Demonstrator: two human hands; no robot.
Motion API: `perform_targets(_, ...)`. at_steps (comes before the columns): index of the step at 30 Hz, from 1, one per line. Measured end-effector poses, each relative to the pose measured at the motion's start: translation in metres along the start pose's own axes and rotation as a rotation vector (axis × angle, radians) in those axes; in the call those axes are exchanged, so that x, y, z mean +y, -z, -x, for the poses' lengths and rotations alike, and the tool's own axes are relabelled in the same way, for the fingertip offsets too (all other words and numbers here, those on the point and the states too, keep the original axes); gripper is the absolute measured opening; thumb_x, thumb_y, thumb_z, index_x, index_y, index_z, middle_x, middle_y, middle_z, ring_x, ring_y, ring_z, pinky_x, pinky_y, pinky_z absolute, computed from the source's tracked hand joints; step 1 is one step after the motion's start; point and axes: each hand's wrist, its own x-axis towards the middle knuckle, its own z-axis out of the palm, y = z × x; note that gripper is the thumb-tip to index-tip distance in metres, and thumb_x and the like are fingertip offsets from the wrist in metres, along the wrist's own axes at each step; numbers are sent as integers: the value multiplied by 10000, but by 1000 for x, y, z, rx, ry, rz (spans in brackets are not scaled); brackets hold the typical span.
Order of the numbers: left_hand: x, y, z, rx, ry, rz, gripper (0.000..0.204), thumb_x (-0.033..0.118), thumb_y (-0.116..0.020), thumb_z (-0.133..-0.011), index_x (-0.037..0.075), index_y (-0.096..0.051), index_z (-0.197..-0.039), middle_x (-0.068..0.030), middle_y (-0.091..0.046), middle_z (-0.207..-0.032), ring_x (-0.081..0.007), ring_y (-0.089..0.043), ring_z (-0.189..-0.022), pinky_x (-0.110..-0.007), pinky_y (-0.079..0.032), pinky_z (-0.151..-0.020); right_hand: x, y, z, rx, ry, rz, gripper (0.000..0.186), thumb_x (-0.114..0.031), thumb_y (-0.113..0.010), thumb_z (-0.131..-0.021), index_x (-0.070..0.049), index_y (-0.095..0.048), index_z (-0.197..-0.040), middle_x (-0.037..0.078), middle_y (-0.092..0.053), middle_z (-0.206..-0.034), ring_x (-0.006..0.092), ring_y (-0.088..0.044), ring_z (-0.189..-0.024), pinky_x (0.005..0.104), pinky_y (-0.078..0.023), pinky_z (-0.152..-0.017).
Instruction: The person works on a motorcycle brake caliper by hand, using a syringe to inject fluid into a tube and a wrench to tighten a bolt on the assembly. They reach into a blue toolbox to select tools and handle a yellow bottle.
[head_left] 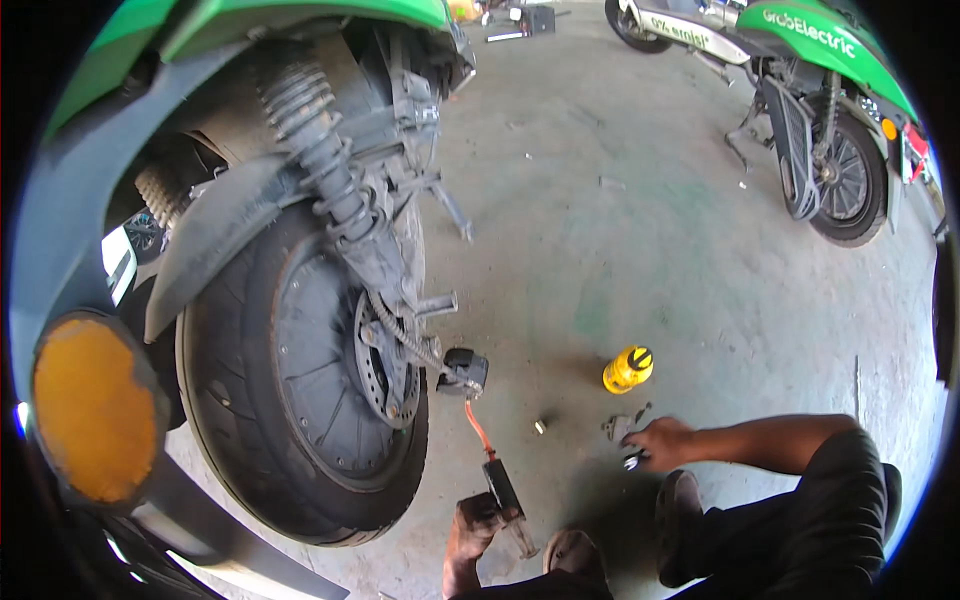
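Note:
My left hand (473, 527) is wrapped round a syringe (503, 490) with a dark barrel and a clear plunger end. From its tip an orange tube (478, 424) runs up to the black brake caliper (463, 373), which hangs off the disc beside the rear wheel. Low over the floor on the right, my right hand (662, 443) is closed on a shiny metal tool (633, 461), of which only the end shows. Small grey metal parts (617, 428) lie by its fingertips. Beyond them stands a yellow bottle (628, 370) with a black top.
A scooter's rear wheel (310, 370), brake disc (388, 360) and shock absorber (315, 130) fill the left side. A small metal piece (540, 426) is on the concrete floor (560, 250). Another green scooter (810, 110) is parked at the far right. My shoes (680, 520) are close by.

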Motion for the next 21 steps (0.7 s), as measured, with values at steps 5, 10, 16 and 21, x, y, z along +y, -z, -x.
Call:
perform_targets(5,0,-8,1,-28,52,42,326,287,-798,-775,-10,-666,-754,-19,-602,-634,-79,-491,-599,-289,-400,-535,-94,-21,-56,-10,122,-784,490,-552,-631,-870,-69,-666,-797,117,-618,-710,217,-553,-676,378,-458,-694)
perform_targets(10,-16,-11,2,-20,-8,252,292,245,-792,-795,-25,-713,-874,-37,-687,-749,-86,-571,-665,-273,-467,-598,-159,7,-69,-107,-14,-873,501,-534,-668,-852,-46,-648,-740,9,-480,-617,135,-435,-659,339,-372,-623)
perform_targets(16,-7,-14,1,-32,-32,336,268,223,-788,-803,-19,-717,-893,-34,-692,-764,-92,-589,-673,-269,-471,-604,-160,8,-73,-109,-75,-871,519,-533,-708,-781,-47,-575,-656,43,-497,-601,148,-440,-653,362,-363,-613)
perform_targets(21,-23,-12,-2,-81,22,403,279,215,-784,-801,-19,-710,-932,-59,-708,-825,-121,-633,-692,-277,-501,-620,-162,-1,-77,-76,-139,-855,538,-530,-727,-741,-24,-574,-645,72,-513,-629,170,-472,-671,379,-377,-608)
